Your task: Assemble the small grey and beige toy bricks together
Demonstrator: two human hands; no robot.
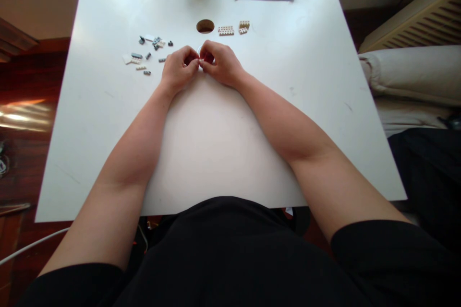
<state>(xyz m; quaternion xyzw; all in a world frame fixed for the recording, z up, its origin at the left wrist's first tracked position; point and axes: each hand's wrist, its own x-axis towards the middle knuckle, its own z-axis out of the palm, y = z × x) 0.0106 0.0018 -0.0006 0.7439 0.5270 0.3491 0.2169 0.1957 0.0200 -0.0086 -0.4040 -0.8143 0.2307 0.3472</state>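
You had a tiny pale piece [201,60] pinched at the upper centre of the frame, slightly left of the middle, between the fingertips of your left hand [179,68] and right hand [222,63], which were close together around it. Only a whitish sliver showed; your fingers covered the rest, so its full shape and its tilt could not be told. Just above it, a white curved edge [199,50] showed in the gap between your hands, and you could not tell whether it belonged to the same piece
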